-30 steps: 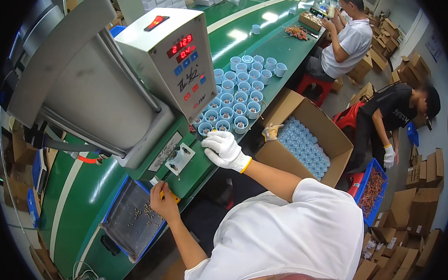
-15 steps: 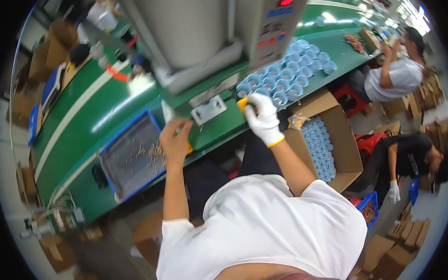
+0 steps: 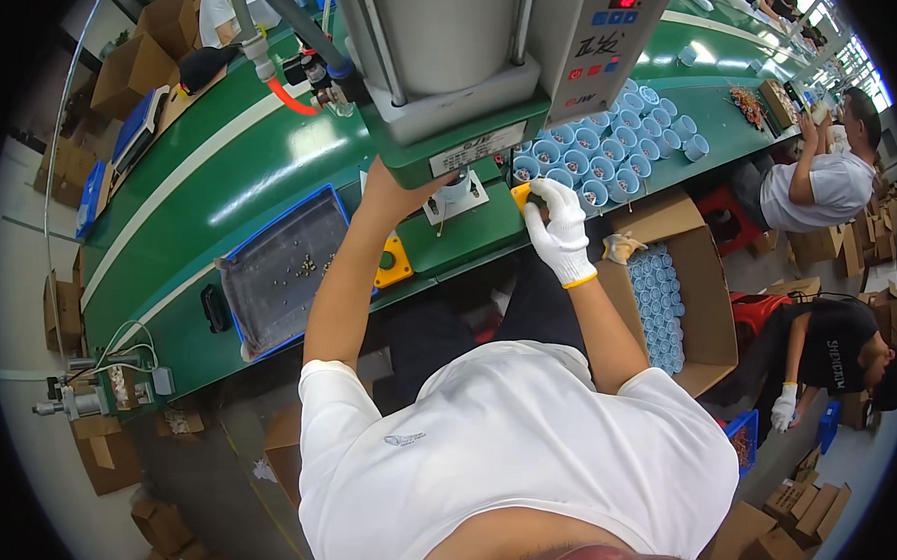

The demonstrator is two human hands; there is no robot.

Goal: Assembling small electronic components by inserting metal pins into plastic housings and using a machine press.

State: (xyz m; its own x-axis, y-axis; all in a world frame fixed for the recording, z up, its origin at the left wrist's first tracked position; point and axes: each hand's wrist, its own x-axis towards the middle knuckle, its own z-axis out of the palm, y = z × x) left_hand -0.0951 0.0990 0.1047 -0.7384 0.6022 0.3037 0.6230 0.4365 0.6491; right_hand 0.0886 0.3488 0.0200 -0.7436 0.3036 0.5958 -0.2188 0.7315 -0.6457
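My bare left hand (image 3: 393,192) reaches in under the head of a bench press (image 3: 472,134), beside a white metal fixture plate (image 3: 453,202). A small dark part (image 3: 454,187) stands on the plate near its thumb. The press head covers most of the fingers, so their grip is hidden. My right hand (image 3: 560,225), in a white knit glove, is curled over a yellow button box (image 3: 521,194) at the right of the press. A second yellow button box (image 3: 397,261) with a green button sits by my left forearm.
Left of the press lies a blue-rimmed tray (image 3: 232,307) with small metal pieces. Light-blue cups (image 3: 593,193) crowd the green bench on the right. Below them stands a cardboard box (image 3: 708,299) of more cups. Two co-workers (image 3: 814,179) are at the right.
My left hand has moved up and right, from beside the tray to under the press head. My right hand stays at its button box. The whole view has shifted a little.
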